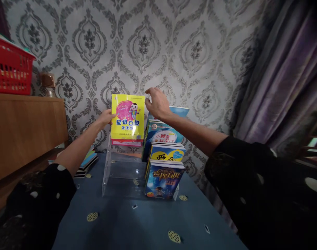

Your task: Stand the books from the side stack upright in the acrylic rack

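My left hand (107,117) grips a yellow book (128,130) by its left edge, thumb on the front cover and the other fingers behind. The book stands upright in the back left part of a clear acrylic stepped rack (122,180), with a pink-red edge showing below it. Just beyond the book's upper right corner is my right hand (158,103), fingers bent and apart, nothing visible in them. Under my right forearm, the rack's right side holds blue-green books (163,135), blue and yellow books (167,152) and dark blue books (163,180) in rising tiers.
A stack of books (87,161) lies left of the rack on the blue tablecloth (127,225). Further left, a red basket (11,66) sits on a wooden cabinet (25,128). Patterned wallpaper rises behind; a grey-purple curtain (280,73) hangs at right.
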Motion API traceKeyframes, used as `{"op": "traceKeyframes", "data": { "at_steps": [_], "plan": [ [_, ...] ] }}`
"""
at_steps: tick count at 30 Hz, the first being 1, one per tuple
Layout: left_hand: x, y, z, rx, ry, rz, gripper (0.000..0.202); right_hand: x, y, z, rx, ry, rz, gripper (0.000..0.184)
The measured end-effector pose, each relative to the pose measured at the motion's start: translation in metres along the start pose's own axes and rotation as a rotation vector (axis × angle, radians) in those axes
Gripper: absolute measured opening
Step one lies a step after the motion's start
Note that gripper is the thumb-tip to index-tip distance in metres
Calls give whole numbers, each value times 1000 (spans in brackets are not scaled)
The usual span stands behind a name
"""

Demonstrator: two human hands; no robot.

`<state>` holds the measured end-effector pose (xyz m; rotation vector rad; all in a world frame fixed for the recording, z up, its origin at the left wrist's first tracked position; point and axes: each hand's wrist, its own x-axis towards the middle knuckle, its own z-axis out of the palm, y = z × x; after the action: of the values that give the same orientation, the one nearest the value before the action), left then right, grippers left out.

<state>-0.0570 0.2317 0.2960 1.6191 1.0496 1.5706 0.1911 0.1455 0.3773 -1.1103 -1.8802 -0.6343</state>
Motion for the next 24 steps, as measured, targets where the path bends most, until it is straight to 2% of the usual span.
{"op": "traceKeyframes", "data": {
  "at_steps": [6,12,16,21,24],
  "plan": [
    [-1,4,-5,4,-49,15,24,13,5,5,-135,-136,-20,41],
    [4,4,-4,60,-8,48,14,25,9,11,-149,-260,2,42],
    [5,3,-1,85,2,71,12,33,18,21,-106,-251,1,46],
    [9,-1,-2,83,22,82,14,44,35,36,-37,-239,21,40],
    [14,-4,-3,18,88,103,26,51,41,42,-32,-263,43,38]
  ]
}}
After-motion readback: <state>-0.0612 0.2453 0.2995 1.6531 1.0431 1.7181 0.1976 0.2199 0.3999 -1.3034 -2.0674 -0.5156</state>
